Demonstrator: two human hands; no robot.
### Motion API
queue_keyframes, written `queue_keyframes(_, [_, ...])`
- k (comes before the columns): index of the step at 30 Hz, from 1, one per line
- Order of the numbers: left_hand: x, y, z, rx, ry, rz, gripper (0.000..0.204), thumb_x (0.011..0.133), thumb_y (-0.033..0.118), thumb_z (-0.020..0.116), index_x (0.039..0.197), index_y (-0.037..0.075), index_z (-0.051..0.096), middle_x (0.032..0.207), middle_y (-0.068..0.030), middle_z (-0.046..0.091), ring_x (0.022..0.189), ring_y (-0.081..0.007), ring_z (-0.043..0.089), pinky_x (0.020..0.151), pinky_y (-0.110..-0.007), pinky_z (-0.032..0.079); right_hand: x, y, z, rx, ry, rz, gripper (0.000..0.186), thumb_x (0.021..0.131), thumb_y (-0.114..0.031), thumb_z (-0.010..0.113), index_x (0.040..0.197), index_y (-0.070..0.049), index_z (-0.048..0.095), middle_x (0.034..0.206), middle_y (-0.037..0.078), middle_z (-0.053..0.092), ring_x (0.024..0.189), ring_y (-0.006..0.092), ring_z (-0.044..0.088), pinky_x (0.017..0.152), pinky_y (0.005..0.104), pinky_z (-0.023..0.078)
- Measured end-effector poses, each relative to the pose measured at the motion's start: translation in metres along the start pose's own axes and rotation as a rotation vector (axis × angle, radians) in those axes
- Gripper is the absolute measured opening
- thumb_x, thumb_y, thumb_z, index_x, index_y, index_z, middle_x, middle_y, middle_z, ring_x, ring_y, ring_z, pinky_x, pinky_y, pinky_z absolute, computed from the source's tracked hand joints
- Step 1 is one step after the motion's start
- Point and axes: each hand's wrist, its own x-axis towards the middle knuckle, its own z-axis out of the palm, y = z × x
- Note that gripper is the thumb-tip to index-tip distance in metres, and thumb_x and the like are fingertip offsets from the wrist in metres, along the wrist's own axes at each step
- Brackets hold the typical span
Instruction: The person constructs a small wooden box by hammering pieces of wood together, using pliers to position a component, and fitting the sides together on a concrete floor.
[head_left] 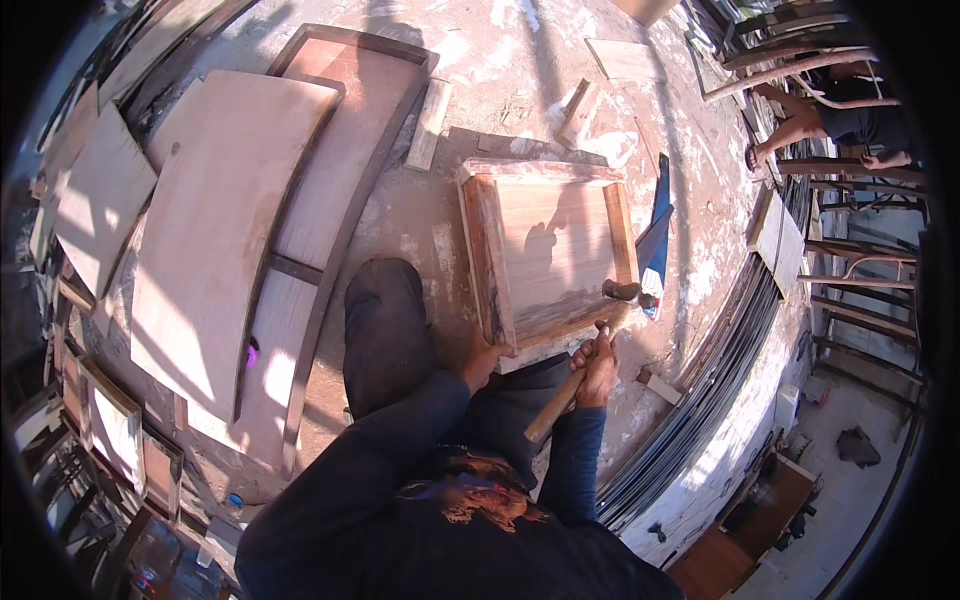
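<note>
Right hand (598,368) grip closed on hammer (585,365) at wooden frame (545,255) near corner; left hand (483,362) clamps frame edge. Strike squarely, keep fingers clear.

Tray: I see the shallow square wooden tray (548,250) just ahead of my left fingers (483,358).
Hammer: wooden-handled metal hammer (585,365) runs through my right fingers (600,365), head beyond them, beside the tray's right wall.
Panel: large curved plywood panel (215,230) well left.
</note>
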Motion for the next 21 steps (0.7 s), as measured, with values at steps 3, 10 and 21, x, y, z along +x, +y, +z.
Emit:
queue_keyframes(3, [0.039, 0.008, 0.0, -0.072, -0.036, 0.009, 0.088, 0.059, 0.009, 0.077, 0.136, 0.0, 0.033, 0.125, -0.019, 0.05, 0.12, -0.0322, 0.049, 0.102, -0.04, 0.041, -0.004, -0.001, 0.011, -0.046, -0.071, 0.016, 0.033, 0.101, -0.032, 0.054, 0.125, -0.011, 0.05, 0.063, -0.002, 0.039, 0.047, 0.0082, 0.04, 0.042, 0.0245, 0.037])
queue_keyframes(10, [0.068, 0.097, 0.02, 1.377, 0.196, 0.389, 0.088, 0.076, 0.026, 0.072, 0.146, -0.004, 0.029, 0.154, -0.0242, 0.022, 0.143, -0.0413, 0.022, 0.115, -0.054, 0.022, 0.033, 0.013, 0.044, -0.081, -0.271, 0.087, 0.034, 0.1, -0.033, 0.054, 0.128, -0.016, 0.048, 0.066, -0.001, 0.042, 0.05, 0.0081, 0.042, 0.043, 0.0245, 0.039])
queue_keyframes(21, [0.098, 0.109, 0.001, 1.962, -0.222, 0.621, 0.083, 0.083, 0.037, 0.067, 0.148, -0.001, 0.032, 0.161, -0.0155, 0.016, 0.151, -0.0258, 0.01, 0.116, -0.055, 0.019, 0.137, 0.026, 0.178, -1.032, -0.374, -0.768, 0.032, 0.103, -0.033, 0.048, 0.091, -0.003, 0.045, 0.058, 0.015, 0.054, 0.048, 0.0327, 0.056, 0.046, 0.0424, 0.044])
